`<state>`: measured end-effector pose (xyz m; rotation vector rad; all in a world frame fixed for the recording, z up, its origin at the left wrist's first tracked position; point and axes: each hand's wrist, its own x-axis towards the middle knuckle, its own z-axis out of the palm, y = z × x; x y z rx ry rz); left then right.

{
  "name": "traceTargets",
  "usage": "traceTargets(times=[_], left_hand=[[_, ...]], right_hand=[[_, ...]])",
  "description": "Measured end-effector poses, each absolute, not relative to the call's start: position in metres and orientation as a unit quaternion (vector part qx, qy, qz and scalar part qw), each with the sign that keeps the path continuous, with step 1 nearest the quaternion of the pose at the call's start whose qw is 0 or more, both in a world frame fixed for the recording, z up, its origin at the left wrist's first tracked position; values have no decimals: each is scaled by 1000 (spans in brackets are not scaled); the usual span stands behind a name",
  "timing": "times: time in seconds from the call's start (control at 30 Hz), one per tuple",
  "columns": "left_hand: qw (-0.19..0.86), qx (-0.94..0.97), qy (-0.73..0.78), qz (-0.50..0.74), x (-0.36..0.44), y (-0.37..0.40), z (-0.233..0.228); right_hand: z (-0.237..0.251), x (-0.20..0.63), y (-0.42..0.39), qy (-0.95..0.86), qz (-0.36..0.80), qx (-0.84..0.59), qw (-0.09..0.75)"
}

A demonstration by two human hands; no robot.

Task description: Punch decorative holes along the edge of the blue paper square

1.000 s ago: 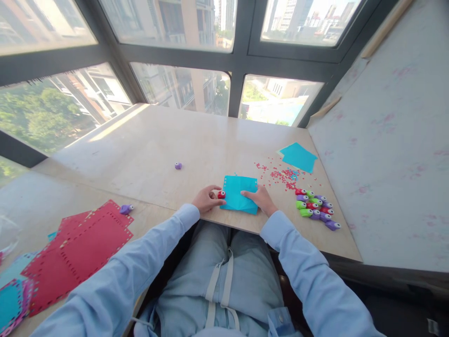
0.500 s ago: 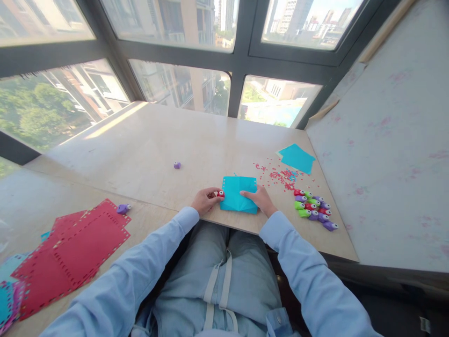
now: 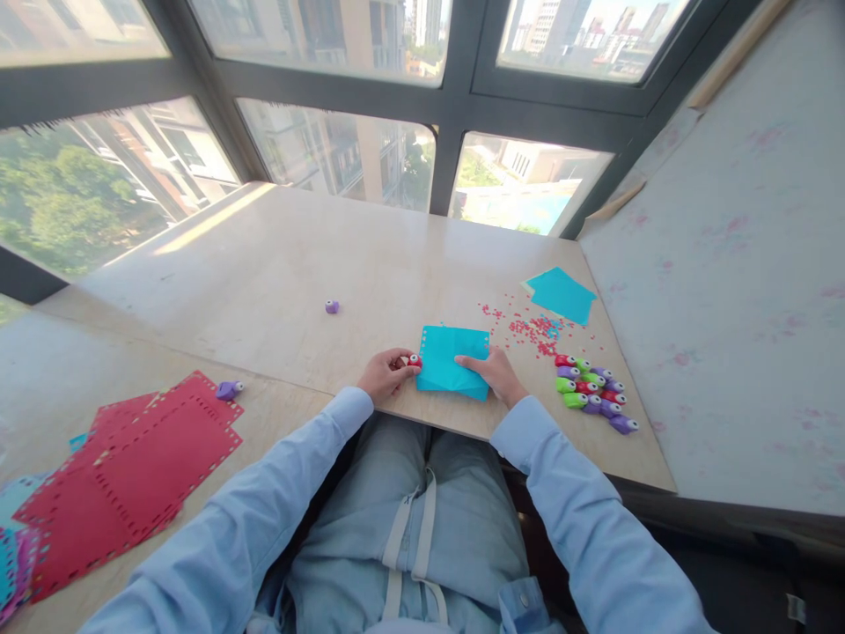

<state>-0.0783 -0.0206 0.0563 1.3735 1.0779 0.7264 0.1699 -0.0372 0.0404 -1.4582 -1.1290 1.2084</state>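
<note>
Spanning the foreground, a pale wooden tabletop [image 3: 277,273] sits in a glazed corner, dark-framed windows [image 3: 455,106] behind it showing trees and tower blocks. Far left: red perforated sheets [image 3: 132,475], a purple punch [image 3: 228,389] at their far corner. Mid-table: one small purple piece [image 3: 331,306], alone. Near edge, centre: left hand [image 3: 384,375], fingers closed round a red punch [image 3: 414,360] set at the left edge of a teal paper sheet [image 3: 452,361]. Right hand [image 3: 495,374] lies on that sheet, fingers flat and extended, pressing it down. Beyond: scattered red confetti [image 3: 528,330]; a second teal sheet [image 3: 561,295]. Right: clustered green, red and purple punches [image 3: 591,392]. Far right: a grey, pink-smudged wall [image 3: 739,291].
</note>
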Motion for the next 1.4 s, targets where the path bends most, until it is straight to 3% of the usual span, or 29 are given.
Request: traceTargets(times=[1.1, 1.23, 1.4], left_hand=[[577, 513, 504, 387, -88, -24, 61], [536, 498, 537, 420, -106, -21, 59], [391, 521, 633, 418, -161, -4, 61]], right_hand=[[41, 178, -45, -461, 497, -571, 464], [44, 176, -46, -455, 500, -573, 464], [37, 178, -46, -465, 491, -577, 459]])
